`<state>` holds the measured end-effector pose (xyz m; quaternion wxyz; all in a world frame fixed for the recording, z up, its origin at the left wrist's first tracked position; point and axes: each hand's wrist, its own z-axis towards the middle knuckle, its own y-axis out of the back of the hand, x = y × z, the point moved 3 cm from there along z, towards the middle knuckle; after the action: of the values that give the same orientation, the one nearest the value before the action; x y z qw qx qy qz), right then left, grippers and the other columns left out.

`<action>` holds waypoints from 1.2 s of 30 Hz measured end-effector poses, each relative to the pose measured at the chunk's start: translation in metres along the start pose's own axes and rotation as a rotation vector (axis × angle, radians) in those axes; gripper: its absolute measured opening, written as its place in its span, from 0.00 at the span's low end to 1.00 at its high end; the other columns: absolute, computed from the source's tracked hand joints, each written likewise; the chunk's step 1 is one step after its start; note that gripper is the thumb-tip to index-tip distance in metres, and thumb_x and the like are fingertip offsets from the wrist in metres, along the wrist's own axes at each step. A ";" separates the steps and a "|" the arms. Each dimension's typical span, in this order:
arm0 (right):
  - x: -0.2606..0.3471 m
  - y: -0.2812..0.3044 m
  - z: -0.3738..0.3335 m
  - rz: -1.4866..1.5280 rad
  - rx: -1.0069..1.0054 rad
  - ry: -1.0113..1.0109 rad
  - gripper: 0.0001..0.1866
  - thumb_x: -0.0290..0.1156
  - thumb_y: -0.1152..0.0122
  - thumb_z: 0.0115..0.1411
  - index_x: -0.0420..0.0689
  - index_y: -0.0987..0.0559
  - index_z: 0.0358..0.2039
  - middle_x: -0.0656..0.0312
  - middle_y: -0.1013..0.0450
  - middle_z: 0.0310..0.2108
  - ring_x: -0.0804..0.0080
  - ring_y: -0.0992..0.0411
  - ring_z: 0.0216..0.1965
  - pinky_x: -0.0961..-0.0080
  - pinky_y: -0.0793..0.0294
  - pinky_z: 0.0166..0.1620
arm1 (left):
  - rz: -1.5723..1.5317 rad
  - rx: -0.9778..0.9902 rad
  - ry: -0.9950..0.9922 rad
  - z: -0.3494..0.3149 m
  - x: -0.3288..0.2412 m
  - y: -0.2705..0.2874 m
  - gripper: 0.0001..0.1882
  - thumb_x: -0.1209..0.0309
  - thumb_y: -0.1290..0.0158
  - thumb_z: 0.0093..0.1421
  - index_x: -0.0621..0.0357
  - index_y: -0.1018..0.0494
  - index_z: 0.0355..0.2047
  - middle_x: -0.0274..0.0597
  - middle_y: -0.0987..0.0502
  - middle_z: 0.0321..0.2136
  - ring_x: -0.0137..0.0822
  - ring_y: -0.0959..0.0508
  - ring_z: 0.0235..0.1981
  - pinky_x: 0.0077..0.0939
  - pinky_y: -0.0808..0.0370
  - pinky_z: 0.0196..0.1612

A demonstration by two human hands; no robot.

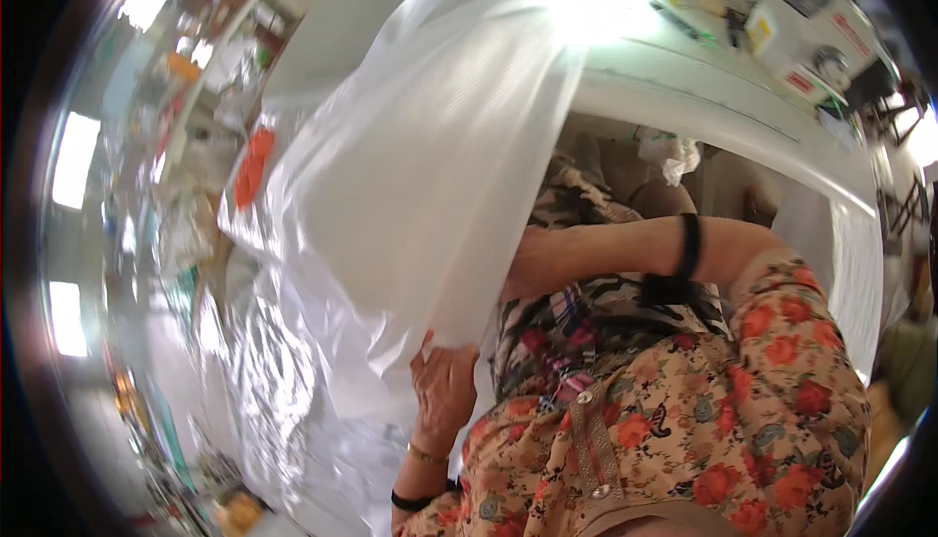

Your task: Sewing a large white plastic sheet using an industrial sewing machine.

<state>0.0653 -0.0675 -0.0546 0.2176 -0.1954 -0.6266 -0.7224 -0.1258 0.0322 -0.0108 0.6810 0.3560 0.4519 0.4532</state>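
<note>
A large sheet of thin white fabric (420, 156) runs from the bright lamp at the top down to my lap, its lower edge hanging in folds. My left hand (447, 386) is closed on that lower edge, fingers and thumb pinching the cloth. My right arm crosses in front of my body from the right. At the fabric's right edge, my right hand (523, 261) passes behind the sheet, so its fingers are hidden. Whether it grips the cloth cannot be made out.
A white worktable (743, 107) spans the top and right. On it stands a white machine (811, 53) with a dial. An orange-red object (254, 168) lies at the sheet's left. Crinkled clear plastic (274, 371) is piled at the left, and a white crumpled scrap (674, 158) shows below the table edge.
</note>
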 end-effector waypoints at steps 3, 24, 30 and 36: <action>0.055 0.046 -0.011 0.036 0.500 -0.108 0.10 0.32 0.43 0.55 0.38 0.23 0.32 0.52 0.25 0.39 0.55 0.31 0.51 0.60 0.32 0.51 | -0.058 -0.097 0.172 -0.004 -0.002 -0.010 0.06 0.81 0.44 0.53 0.56 0.27 0.28 0.37 0.29 0.19 0.40 0.27 0.23 0.48 0.33 0.56; 0.092 0.036 0.030 -0.211 -0.212 0.408 0.07 0.32 0.43 0.47 0.45 0.24 0.28 0.64 0.30 0.28 0.67 0.28 0.37 0.67 0.32 0.48 | -0.238 -0.440 0.314 -0.043 -0.021 0.025 0.11 0.74 0.35 0.49 0.62 0.24 0.31 0.40 0.24 0.22 0.35 0.24 0.24 0.32 0.27 0.33; 0.101 0.053 0.063 -0.119 -0.256 0.365 0.05 0.31 0.39 0.51 0.45 0.25 0.27 0.63 0.29 0.27 0.65 0.27 0.34 0.66 0.33 0.49 | -0.445 -0.269 0.848 -0.062 0.011 -0.050 0.15 0.72 0.34 0.51 0.63 0.25 0.37 0.43 0.21 0.28 0.34 0.22 0.26 0.25 0.26 0.28; 0.110 0.065 0.068 -0.072 -0.262 0.316 0.07 0.29 0.35 0.53 0.44 0.25 0.28 0.62 0.28 0.27 0.60 0.27 0.31 0.63 0.33 0.48 | -0.409 -0.461 0.815 -0.030 0.042 -0.066 0.21 0.67 0.34 0.50 0.63 0.26 0.42 0.48 0.22 0.33 0.45 0.20 0.33 0.34 0.25 0.37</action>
<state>0.0114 -0.0155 0.0689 0.2598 -0.0839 -0.4918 -0.8268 -0.1269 0.0516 -0.0928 0.5851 -0.1048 0.6292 0.5007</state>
